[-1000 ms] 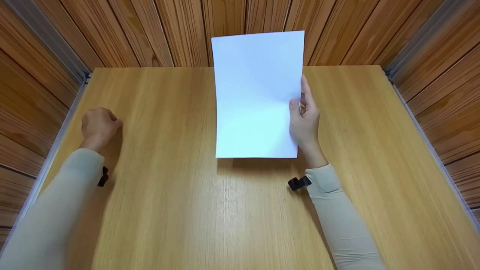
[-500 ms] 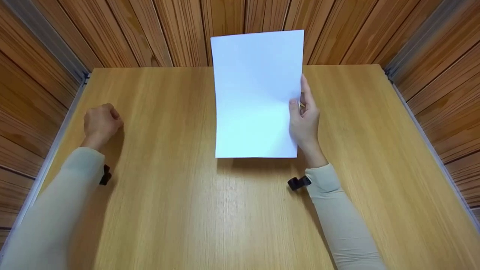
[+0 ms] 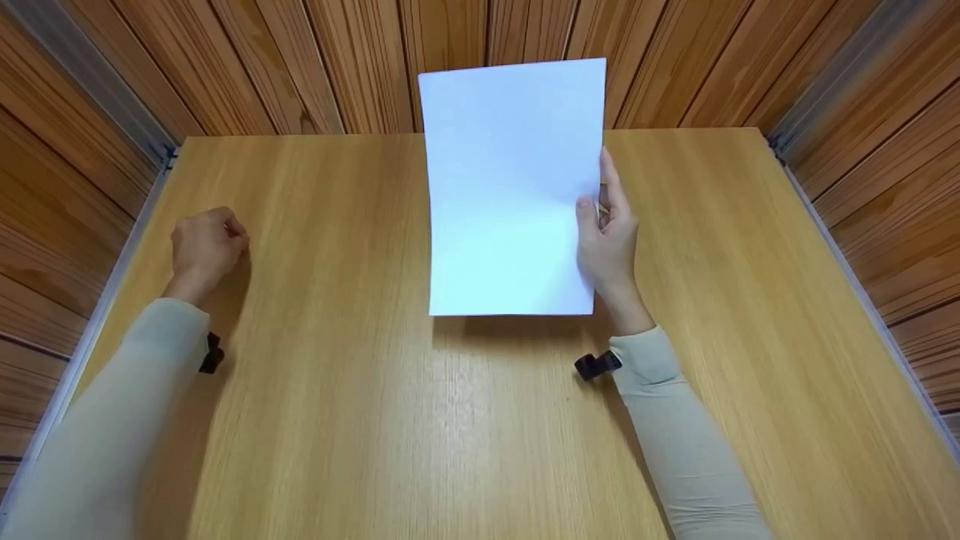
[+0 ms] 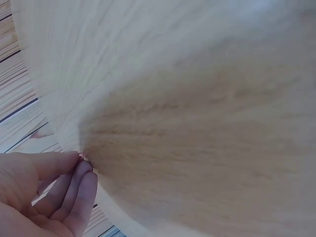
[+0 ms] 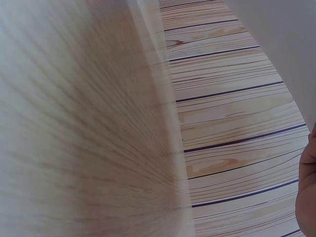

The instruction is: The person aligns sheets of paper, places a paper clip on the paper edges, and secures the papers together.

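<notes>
My right hand (image 3: 611,232) grips a blank white sheet of paper (image 3: 510,187) by its right edge, with the thumb in front and the fingers behind. The sheet stands tilted up above the table, its shadow below the lower edge. In the right wrist view a pale part of the paper (image 5: 286,44) fills the upper right corner, and part of the hand (image 5: 307,190) shows at the right edge. My left hand (image 3: 206,244) is at the table's left side, loosely curled with nothing visible in it. The left wrist view shows its thumb and fingers (image 4: 81,197) close together at the tips.
A light wood table (image 3: 337,420) lies under both arms. Wood-plank walls (image 3: 367,67) rise behind it and on both sides, with grey metal strips (image 3: 127,97) at the corners. Each wrist wears a small black camera (image 3: 598,366).
My left hand has shifted slightly to the right. My right hand and the paper stay almost still, keeping the same grip.
</notes>
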### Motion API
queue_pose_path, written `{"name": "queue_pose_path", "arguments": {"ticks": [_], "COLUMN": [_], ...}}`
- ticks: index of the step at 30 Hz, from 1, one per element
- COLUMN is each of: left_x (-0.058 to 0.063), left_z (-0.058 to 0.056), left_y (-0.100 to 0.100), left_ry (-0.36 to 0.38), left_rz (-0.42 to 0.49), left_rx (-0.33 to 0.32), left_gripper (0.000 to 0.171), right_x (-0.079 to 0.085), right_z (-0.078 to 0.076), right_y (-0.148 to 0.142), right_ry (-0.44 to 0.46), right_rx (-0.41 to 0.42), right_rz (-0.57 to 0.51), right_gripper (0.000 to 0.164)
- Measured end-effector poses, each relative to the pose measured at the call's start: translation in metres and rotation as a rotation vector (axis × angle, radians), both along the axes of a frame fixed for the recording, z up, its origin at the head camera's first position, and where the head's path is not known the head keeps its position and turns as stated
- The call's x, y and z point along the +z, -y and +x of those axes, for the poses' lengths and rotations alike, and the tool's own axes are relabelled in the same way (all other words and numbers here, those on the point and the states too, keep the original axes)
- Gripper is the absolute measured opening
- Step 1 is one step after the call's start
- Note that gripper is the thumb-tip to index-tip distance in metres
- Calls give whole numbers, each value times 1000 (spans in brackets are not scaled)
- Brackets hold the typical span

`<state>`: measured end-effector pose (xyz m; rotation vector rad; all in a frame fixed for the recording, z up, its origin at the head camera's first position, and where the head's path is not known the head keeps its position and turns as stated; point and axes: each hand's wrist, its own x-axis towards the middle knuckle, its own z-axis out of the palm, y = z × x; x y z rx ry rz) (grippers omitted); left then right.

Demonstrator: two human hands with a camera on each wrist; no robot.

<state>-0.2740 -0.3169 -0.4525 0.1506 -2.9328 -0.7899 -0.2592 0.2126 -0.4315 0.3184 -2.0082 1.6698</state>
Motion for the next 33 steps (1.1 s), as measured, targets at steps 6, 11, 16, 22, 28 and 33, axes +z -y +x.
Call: {"name": "queue_pose_path", "arguments": {"ticks": [6,11,16,22,28,33], "left_x": [-1,5,13,25,40,49], "left_z": [1,0,-5,-10,-16,-25], "left_y": [-5,-14,-28,-48,-70,-89], "left_ry": [-93,-110,-104,-181,-199,-228], "left_rz": [13,84,158,175,239,279], "left_rx": [20,9,7,-3,-19,-39], "left_gripper": [13,18,21,18,18,17], "right_x": [-1,-2,-1,-1,0,0], "right_z": [0,0,1,1,1,1], "right_y": [0,0,0,2,3,3], "right_ry": [-19,-32,-36,-30,-35,-16], "right_rx": [8,7,3,3,9,14], "right_rz": [-4,12,15,17,12,-5], "right_gripper": [62,61,60,60,60,61]}}
